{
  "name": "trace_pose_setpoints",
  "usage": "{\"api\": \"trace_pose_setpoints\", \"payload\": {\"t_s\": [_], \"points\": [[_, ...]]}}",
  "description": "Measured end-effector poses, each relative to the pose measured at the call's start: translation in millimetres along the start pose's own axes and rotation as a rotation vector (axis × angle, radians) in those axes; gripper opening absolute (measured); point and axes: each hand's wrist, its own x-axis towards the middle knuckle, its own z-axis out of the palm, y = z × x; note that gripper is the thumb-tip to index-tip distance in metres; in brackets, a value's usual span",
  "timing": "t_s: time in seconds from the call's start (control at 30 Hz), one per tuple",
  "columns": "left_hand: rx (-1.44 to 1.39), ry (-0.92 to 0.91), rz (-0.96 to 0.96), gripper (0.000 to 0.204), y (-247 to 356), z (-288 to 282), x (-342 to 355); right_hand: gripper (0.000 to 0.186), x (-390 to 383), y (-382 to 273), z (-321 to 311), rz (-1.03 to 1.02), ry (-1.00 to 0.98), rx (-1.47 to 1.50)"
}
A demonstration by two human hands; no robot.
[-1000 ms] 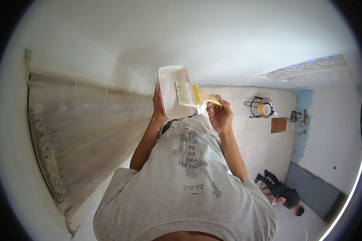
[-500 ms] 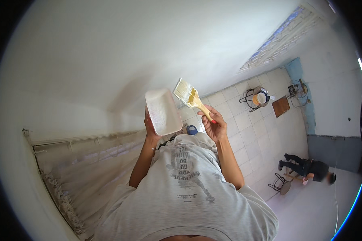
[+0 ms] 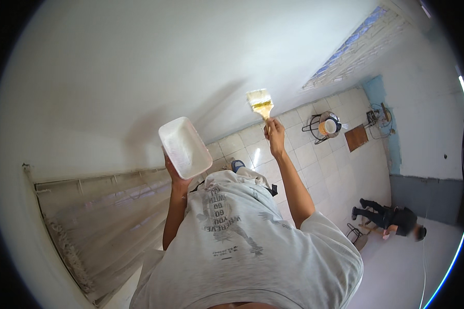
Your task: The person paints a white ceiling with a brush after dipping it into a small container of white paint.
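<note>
My left hand holds a white rectangular paint tub by its side and underside, tilted so its whitish inside shows. The fingers beneath it are mostly hidden. My right hand is closed around the handle of a wide paintbrush. Its bristles, coated in white paint, point up and away from me, and the red handle end is hidden in the grip. Beyond the brush rises a pale wall, with the shadows of tub and brush on it. Whether the bristles touch the wall I cannot tell; they look apart from it.
A sheet-covered window lies at the left. On the tiled floor stand a stool with an orange-and-white bucket, and a brown board. A person in dark clothes is at the right, near another stool.
My right hand has reached forward with the brush, its bristles swinging away from the tub. The tub has shifted left and tilted differently in my left hand.
</note>
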Motion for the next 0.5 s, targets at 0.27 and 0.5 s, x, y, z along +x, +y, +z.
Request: {"api": "trace_pose_setpoints", "payload": {"t_s": [0.27, 0.5], "points": [[-0.05, 0.02, 0.186, 0.08, -2.3, 4.0, -46.7, 0.034, 96.0, -4.9, 12.7, -0.049, -0.124, -0.068], [-0.109, -0.025, 0.123, 0.082, -23.0, 1.5, -50.8, 0.035, 158.5, 46.2, -22.6, 0.125, -0.074, -0.392]]}}
